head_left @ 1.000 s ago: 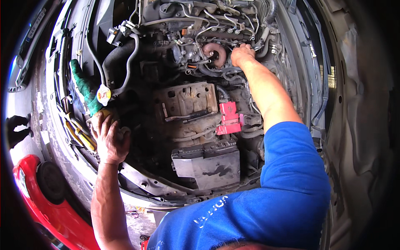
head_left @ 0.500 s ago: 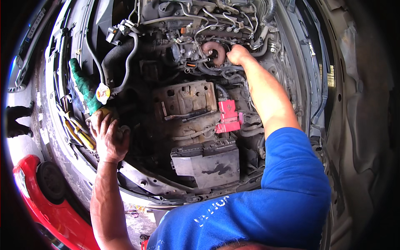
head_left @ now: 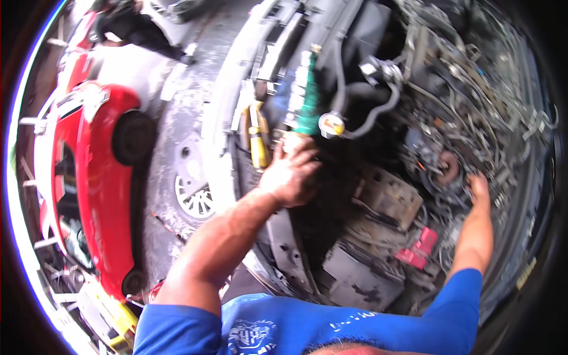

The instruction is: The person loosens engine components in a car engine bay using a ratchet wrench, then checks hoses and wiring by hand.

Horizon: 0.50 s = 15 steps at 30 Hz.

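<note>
Head view, only one, blurry. My left hand (head_left: 293, 174) lies palm-down, fingers loosely spread, at the near end of the green-wrapped piece (head_left: 307, 106), which runs toward 12 o'clock; can't tell if it grips anything. Yellow-handled tool (head_left: 257, 141) at its 10 o'clock, yellow-white cap (head_left: 331, 125) at 1. My right hand (head_left: 480, 186) reaches into the engine (head_left: 452, 106), fingers bent, can't tell what they pinch; brown curved pipe (head_left: 449, 168) just off at its 10 o'clock. Progress, my read: partway. Metal tray (head_left: 387, 198) lies exposed at 9 o'clock from that hand, engine plumbing bared. Right-hand spot looks unfinished; how much is left, can't tell.
</note>
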Each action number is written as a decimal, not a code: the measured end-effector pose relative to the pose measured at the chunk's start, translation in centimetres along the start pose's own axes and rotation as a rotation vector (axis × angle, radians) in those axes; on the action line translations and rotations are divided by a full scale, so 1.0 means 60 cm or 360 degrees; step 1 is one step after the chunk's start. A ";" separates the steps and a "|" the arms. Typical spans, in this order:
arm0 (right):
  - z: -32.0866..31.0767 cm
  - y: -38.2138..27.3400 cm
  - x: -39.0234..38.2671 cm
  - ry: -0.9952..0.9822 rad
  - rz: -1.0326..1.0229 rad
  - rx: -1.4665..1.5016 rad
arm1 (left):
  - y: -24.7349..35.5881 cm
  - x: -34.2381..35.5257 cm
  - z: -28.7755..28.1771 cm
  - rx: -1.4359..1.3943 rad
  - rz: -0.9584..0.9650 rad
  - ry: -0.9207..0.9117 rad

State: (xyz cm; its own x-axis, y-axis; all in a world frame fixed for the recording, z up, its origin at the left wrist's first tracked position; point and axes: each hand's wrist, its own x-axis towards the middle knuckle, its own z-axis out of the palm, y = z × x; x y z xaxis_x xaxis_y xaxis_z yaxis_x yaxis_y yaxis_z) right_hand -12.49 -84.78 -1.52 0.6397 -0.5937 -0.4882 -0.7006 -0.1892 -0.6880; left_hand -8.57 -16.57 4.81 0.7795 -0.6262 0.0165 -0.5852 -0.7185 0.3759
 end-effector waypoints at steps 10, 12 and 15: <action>0.034 0.002 0.005 0.0030 -0.0120 -0.0355 | -0.001 -0.011 0.020 -0.0108 0.0116 0.0075; -0.025 0.037 0.017 -0.0003 -0.0485 -0.0315 | 0.008 -0.002 0.015 -0.0121 0.0100 0.0071; 0.014 0.007 0.013 -0.0078 -0.0426 -0.0259 | 0.012 -0.001 0.000 -0.0036 0.0007 0.0102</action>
State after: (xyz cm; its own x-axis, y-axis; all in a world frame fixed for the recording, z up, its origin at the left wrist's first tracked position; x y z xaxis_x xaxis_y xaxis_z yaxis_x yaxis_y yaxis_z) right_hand -12.00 -84.65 -2.63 0.8199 -0.4683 -0.3294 -0.5442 -0.4588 -0.7023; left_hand -9.05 -17.08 5.06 0.7901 -0.6082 0.0769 -0.5839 -0.7084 0.3965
